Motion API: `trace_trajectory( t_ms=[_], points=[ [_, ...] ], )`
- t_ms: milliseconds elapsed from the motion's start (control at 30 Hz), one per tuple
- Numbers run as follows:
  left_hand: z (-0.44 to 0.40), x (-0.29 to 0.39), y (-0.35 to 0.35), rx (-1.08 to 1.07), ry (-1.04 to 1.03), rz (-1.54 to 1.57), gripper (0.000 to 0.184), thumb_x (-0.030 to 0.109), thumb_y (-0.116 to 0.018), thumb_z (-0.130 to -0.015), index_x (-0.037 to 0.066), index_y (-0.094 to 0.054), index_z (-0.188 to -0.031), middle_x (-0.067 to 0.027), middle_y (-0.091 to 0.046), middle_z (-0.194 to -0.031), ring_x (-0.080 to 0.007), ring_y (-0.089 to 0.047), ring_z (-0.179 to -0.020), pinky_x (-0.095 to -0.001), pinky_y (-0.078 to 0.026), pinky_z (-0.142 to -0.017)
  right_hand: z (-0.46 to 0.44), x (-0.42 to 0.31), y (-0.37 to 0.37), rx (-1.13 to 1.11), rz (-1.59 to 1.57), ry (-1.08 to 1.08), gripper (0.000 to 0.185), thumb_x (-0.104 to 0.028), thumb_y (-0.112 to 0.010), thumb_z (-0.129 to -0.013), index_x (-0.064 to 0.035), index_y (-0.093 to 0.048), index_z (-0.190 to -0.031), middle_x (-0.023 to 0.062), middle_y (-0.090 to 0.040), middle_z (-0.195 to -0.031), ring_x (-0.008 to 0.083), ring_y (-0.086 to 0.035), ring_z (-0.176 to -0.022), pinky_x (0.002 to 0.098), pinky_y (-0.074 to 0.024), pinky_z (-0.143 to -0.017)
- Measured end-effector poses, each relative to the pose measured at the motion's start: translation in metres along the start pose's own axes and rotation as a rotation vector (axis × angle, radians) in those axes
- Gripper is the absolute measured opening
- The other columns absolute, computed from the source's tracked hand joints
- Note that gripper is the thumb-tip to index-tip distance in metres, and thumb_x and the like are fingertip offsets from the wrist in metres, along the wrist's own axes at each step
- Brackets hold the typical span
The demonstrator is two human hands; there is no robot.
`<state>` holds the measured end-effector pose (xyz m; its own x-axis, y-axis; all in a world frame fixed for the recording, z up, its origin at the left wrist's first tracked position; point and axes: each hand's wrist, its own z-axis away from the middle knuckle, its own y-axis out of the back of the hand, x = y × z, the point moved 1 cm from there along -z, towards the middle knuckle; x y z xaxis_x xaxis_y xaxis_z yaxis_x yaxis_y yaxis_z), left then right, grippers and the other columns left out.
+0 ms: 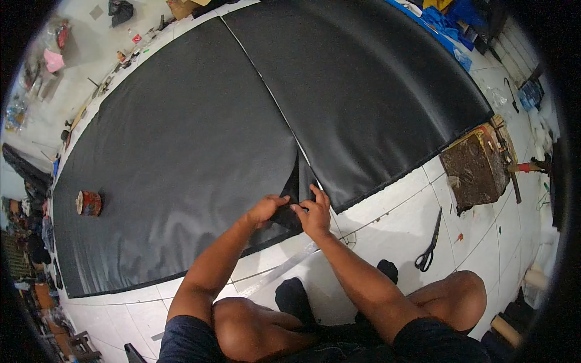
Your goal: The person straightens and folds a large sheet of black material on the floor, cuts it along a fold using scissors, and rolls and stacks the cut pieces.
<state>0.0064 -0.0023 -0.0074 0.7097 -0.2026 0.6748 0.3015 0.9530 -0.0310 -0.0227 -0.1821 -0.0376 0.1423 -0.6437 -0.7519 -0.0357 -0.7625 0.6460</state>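
Two large black leather-like sheets lie side by side on the tiled floor, split by a narrow straight gap. The near inner corner of the left sheet [181,139] is lifted and folded back, with its dark underside showing. My left hand [266,210] pinches this folded part from the left. Across from it, my right hand [314,214] holds the same corner, thumb towards the left hand and some fingers raised. Its fingertips partly hide the fold. Just right of my right hand lies the right sheet [375,103], flat apart from soft waves.
Black-handled scissors [430,243] lie on the tiles at the right. A clear strip [278,269] lies before my feet. A red tin [89,203] stands on the left sheet. A worn brown block [475,169] sits by the right sheet's corner. Clutter lines the left wall.
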Motion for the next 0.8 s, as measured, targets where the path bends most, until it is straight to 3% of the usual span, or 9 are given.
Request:
trace_trajectory(
  t_ms=[100, 200, 267, 367, 433, 500, 533, 633, 800],
  points=[
    [-0.022, 0.001, -0.023, -0.059, -0.053, 0.172, 0.035, 0.037, -0.058, -0.095, 0.004, -0.065, -0.103, -0.0088, -0.07, -0.096, -0.0202, -0.066, -0.078, -0.0345, -0.052, -0.072, -0.007, 0.029, 0.024, 0.018, 0.015, -0.003, 0.031, -0.034, -0.071, -0.084, -0.0041, -0.071, -0.076, 0.0174, -0.042, -0.145, 0.0393, -0.041, -0.129, 0.0479, -0.034, -0.108],
    [-0.005, 0.008, -0.02, 0.03, -0.016, 0.115, 0.035, 0.036, -0.058, -0.095, 0.002, -0.065, -0.102, -0.0079, -0.069, -0.093, -0.0201, -0.066, -0.077, -0.0347, -0.052, -0.072, -0.004, 0.021, 0.024, -0.036, 0.027, -0.003, 0.031, -0.031, -0.067, -0.088, -0.0013, -0.069, -0.097, 0.0219, -0.045, -0.139, 0.0394, -0.043, -0.125, 0.0472, -0.0345, -0.106],
    [0.005, 0.019, -0.025, 0.025, -0.011, 0.164, 0.027, 0.028, -0.059, -0.095, 0.002, -0.065, -0.098, -0.0079, -0.069, -0.091, -0.0181, -0.065, -0.077, -0.0321, -0.05, -0.069, -0.008, 0.018, 0.027, 0.125, -0.321, -0.125, 0.046, -0.034, -0.065, -0.09, -0.0024, -0.056, -0.122, 0.0226, -0.044, -0.137, 0.0407, -0.042, -0.127, 0.0483, -0.0342, -0.106],
    [0.006, 0.021, -0.026, 0.04, -0.008, 0.177, 0.025, 0.026, -0.059, -0.095, 0.002, -0.065, -0.095, -0.0079, -0.068, -0.087, -0.0174, -0.064, -0.074, -0.0322, -0.051, -0.066, -0.011, 0.007, 0.031, 0.184, -0.167, -0.024, 0.064, -0.039, -0.067, -0.088, -0.004, -0.041, -0.135, 0.0224, -0.041, -0.137, 0.0418, -0.039, -0.129, 0.0492, -0.0337, -0.106],
    [0.014, 0.027, -0.028, 0.042, -0.011, 0.175, 0.024, 0.026, -0.059, -0.095, 0.002, -0.065, -0.094, -0.0075, -0.068, -0.085, -0.0168, -0.064, -0.073, -0.0314, -0.051, -0.065, -0.007, -0.003, 0.031, 0.148, -0.177, -0.079, 0.064, -0.044, -0.072, -0.082, -0.0049, -0.051, -0.128, 0.0215, -0.038, -0.14, 0.041, -0.036, -0.131, 0.0484, -0.0334, -0.107],
    [0.016, 0.029, -0.029, 0.044, -0.013, 0.174, 0.024, 0.025, -0.059, -0.095, 0.002, -0.065, -0.093, -0.0071, -0.067, -0.084, -0.0163, -0.063, -0.072, -0.0306, -0.051, -0.064, -0.005, -0.006, 0.027, -0.071, 0.156, 0.008, 0.063, -0.046, -0.078, -0.076, -0.0052, -0.06, -0.12, 0.021, -0.039, -0.139, 0.0399, -0.037, -0.131, 0.0478, -0.0337, -0.107],
    [0.016, 0.028, -0.028, 0.022, 0.007, 0.103, 0.028, 0.03, -0.058, -0.095, 0.003, -0.065, -0.097, -0.0069, -0.067, -0.086, -0.0166, -0.063, -0.071, -0.0312, -0.049, -0.063, -0.006, -0.007, 0.024, -0.034, 0.102, -0.02, 0.049, -0.043, -0.08, -0.073, -0.0031, -0.07, -0.101, 0.0207, -0.04, -0.141, 0.0399, -0.038, -0.131, 0.0473, -0.0338, -0.107],
    [0.004, 0.016, -0.023, -0.024, 0.008, 0.061, 0.033, 0.035, -0.058, -0.094, 0.004, -0.065, -0.101, -0.0069, -0.067, -0.089, -0.0171, -0.063, -0.072, -0.0319, -0.048, -0.063, -0.004, 0.0, 0.02, 0.024, 0.047, 0.01, 0.039, -0.037, -0.078, -0.076, 0.0001, -0.071, -0.087, 0.0212, -0.045, -0.14, 0.0403, -0.039, -0.129, 0.0475, -0.0342, -0.107],
    [-0.002, 0.009, -0.021, 0.001, -0.051, 0.12, 0.033, 0.034, -0.058, -0.095, 0.003, -0.065, -0.101, -0.0081, -0.069, -0.091, -0.0183, -0.065, -0.076, -0.0326, -0.051, -0.068, -0.004, 0.02, 0.017, 0.046, 0.041, 0.025, 0.034, -0.034, -0.072, -0.082, -0.0011, -0.071, -0.086, 0.0189, -0.049, -0.137, 0.0405, -0.045, -0.124, 0.0474, -0.0362, -0.106]
  ],
)
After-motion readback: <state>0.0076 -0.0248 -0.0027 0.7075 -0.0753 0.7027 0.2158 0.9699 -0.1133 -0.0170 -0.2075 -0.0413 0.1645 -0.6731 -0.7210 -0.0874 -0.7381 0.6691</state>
